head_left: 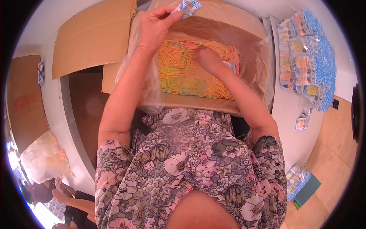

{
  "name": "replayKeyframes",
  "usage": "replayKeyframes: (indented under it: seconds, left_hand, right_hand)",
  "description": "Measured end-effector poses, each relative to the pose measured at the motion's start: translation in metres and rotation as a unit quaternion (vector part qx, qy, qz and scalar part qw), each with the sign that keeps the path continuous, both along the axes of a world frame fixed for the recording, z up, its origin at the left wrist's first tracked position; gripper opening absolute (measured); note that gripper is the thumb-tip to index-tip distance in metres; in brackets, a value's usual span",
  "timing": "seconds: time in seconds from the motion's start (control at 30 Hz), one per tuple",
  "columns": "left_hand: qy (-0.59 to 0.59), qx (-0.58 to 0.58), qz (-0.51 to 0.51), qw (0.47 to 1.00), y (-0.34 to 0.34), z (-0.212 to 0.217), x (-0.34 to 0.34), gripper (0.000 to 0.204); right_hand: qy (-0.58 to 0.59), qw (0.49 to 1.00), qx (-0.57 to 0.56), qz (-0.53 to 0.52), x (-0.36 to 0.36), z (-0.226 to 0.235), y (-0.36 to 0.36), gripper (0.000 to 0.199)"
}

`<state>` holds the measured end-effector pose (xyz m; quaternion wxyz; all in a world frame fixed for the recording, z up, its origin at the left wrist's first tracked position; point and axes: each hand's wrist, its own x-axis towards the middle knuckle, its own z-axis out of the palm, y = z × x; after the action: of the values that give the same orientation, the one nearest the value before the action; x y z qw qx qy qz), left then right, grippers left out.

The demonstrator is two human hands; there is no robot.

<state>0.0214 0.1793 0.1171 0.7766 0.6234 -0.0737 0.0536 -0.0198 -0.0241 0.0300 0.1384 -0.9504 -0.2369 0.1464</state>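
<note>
My left hand (pixel 157 23) is raised over the far left side of a cardboard box, its fingers pinched on a small clear plastic packet (pixel 187 9) with blue and white printing. Inside the box, lined with a clear plastic bag (pixel 148 89), lies a thick layer of thin sticks (pixel 179 72) in yellow, orange, green and pink. My right hand (pixel 207 59) is low over these sticks; it is blurred and its fingertips cannot be made out. Beside my right wrist another small packet (pixel 230 65) lies on the sticks, partly covered by my forearm.
Piled packets (pixel 305 57) stand on the white table at the right, with a few loose ones (pixel 303 121) nearer. A cardboard flap (pixel 95 38) juts out at the left. At lower left, another person's hand (pixel 59 194) is near a whitish bag (pixel 44 158).
</note>
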Motion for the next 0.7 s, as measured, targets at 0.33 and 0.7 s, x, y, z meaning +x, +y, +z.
replayKeyframes:
  seconds: [0.33, 0.7]
  left_hand:
    - [0.0, -0.06, 0.035, 0.998, 0.006, -0.002, 0.007, 0.013]
    - [0.0, -0.068, 0.012, 0.998, 0.005, 0.005, 0.008, 0.012]
  right_hand:
    - [-0.287, 0.922, -0.236, 0.105, 0.031, -0.045, 0.081, 0.027]
    - [-0.317, 0.914, -0.209, 0.144, 0.047, -0.044, 0.082, 0.025]
